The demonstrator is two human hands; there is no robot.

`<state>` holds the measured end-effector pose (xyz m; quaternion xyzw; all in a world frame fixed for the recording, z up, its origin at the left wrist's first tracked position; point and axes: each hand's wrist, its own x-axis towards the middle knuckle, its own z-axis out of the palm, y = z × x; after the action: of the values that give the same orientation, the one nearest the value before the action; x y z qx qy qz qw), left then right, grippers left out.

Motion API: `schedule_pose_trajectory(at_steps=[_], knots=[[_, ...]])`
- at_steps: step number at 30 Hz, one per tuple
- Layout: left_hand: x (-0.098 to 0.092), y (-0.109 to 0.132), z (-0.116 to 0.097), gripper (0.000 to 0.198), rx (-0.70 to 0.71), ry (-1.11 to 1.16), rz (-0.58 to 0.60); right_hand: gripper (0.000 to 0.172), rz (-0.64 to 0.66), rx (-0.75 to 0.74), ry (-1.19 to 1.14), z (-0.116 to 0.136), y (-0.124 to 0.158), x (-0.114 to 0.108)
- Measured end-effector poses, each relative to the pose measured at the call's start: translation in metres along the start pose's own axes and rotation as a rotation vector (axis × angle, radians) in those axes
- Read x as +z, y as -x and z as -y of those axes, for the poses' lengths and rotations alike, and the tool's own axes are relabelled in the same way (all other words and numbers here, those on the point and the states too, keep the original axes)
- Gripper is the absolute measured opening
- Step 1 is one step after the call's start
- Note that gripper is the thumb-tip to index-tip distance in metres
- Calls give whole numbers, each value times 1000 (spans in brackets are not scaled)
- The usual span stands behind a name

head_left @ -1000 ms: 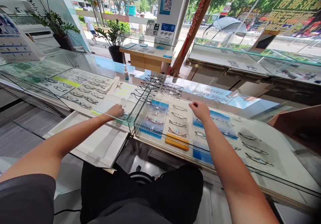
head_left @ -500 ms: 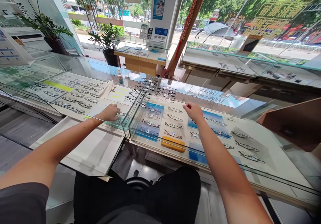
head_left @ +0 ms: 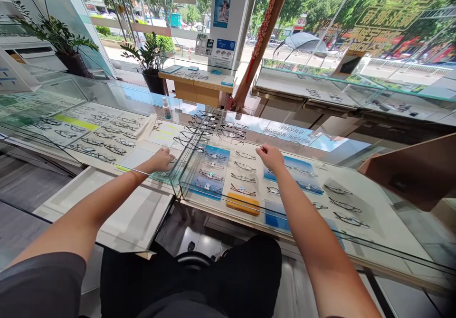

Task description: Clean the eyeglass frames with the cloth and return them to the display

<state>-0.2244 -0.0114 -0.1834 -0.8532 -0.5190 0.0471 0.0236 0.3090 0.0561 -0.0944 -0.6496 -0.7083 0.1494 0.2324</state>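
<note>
Over the left part of the glass counter, my left hand has its fingers curled inward. Thin-framed eyeglasses show beside its fingertips; whether the fingers touch them I cannot tell, and the inside of the grip is hidden. My right hand is closed in a loose fist above the right display case, with no object visible in it. Below and around it lie rows of eyeglasses and a blue card. Several dark eyeglasses stand in a cluster on the counter between my hands.
A small spray bottle and a pale cloth sit at the back left. An orange glasses case lies near the front. A pulled-out white drawer is at my left, a brown box-like object at the right.
The view has shifted a little, so the counter appears slightly farther left. Both hands stay at nearly the same places over the counter, with the right still closed.
</note>
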Motion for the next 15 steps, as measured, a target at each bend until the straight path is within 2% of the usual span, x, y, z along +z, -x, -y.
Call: schedule_pose_trajectory(at_steps=[6, 10, 15], knots=[[-2, 2, -12, 12, -10, -54, 94, 32, 2, 15, 2, 1, -1, 0], [-12, 6, -22, 12, -37, -80, 128, 31, 0, 18, -2, 1, -1, 0], [-31, 28, -42, 30, -146, -128, 133, 32, -6, 9, -11, 0, -1, 0]])
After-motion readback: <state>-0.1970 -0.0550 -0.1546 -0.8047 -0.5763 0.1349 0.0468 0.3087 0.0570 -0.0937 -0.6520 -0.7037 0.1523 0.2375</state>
